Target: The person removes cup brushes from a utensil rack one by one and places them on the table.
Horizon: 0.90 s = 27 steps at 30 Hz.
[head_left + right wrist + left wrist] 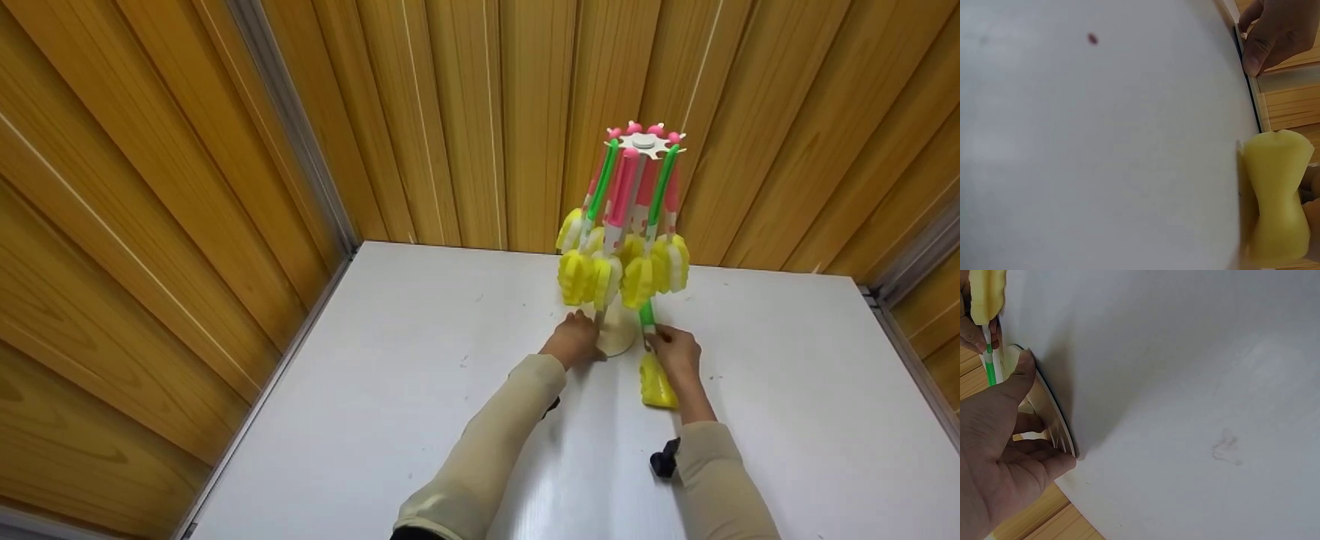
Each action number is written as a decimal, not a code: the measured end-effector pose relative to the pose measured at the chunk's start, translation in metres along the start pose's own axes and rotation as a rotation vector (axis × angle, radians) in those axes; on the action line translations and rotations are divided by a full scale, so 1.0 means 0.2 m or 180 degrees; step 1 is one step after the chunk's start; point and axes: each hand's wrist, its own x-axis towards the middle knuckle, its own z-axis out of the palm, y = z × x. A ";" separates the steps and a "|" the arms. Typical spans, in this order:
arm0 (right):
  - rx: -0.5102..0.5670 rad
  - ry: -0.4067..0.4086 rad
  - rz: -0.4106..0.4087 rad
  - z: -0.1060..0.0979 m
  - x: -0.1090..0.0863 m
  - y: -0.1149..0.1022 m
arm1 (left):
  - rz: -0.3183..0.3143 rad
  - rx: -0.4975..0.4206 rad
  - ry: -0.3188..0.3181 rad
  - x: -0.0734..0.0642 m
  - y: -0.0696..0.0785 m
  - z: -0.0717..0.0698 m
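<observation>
Reads as a small work or recording booth; can't tell what building it's in. Honey-brown wood-grain panelled back wall (465, 127), matching left wall (135, 225), and a slice of matching right wall (930, 330) box the space in on three sides. Straight grey metal-looking corner strip (296, 120) joins back to left; similar one on the right. Flat white tabletop (360, 390) with small scattered marks fills the floor of the view. Small black device (664, 459) at a beige sleeve cuff fits a recording setup. Upright white stand (643, 140) with yellow-headed sponge brushes (601, 277): household-type ware, doesn't settle home, shop or lab.
</observation>
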 end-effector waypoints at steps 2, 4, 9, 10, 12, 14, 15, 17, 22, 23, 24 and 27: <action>0.0005 0.0012 0.0003 0.00 0.00 0.00 | 0.0005 -0.0034 0.0011 -0.01 0.00 0.00; -0.0020 0.0078 -0.0034 0.00 0.00 0.00 | 0.0089 0.0052 0.0088 -0.02 0.00 -0.01; -0.0102 0.0222 -0.0127 0.00 0.00 0.00 | 0.0207 0.0157 0.0191 -0.03 0.00 -0.01; -0.0101 0.0217 -0.0124 0.00 0.00 0.00 | 0.0186 0.0130 0.0176 -0.02 0.00 0.00; -0.0093 0.0196 -0.0118 0.01 -0.01 0.00 | 0.0131 0.0069 0.0128 -0.02 0.00 0.00; -0.0090 0.0151 -0.0106 0.01 -0.01 0.00 | 0.0103 0.0040 0.0071 -0.01 0.00 0.01; -0.0094 0.0131 -0.0101 0.01 -0.01 -0.01 | 0.0098 0.0037 0.0051 -0.01 0.00 0.01; -0.0088 0.0067 -0.0084 0.01 -0.02 -0.01 | 0.0092 0.0019 0.0024 -0.01 0.00 0.02; -0.0056 -0.0092 -0.0056 0.00 -0.01 -0.02 | 0.0113 0.0079 0.0090 -0.02 -0.01 0.01; -0.0057 -0.0110 -0.0053 -0.01 -0.01 -0.02 | 0.0121 0.0085 0.0106 -0.02 -0.01 0.00; -0.0045 -0.0124 -0.0044 -0.01 -0.01 -0.03 | 0.0132 0.0105 0.0123 -0.02 -0.01 0.00; -0.0002 -0.0149 0.0001 -0.02 0.00 -0.03 | 0.0163 0.0135 0.0146 -0.02 -0.01 -0.01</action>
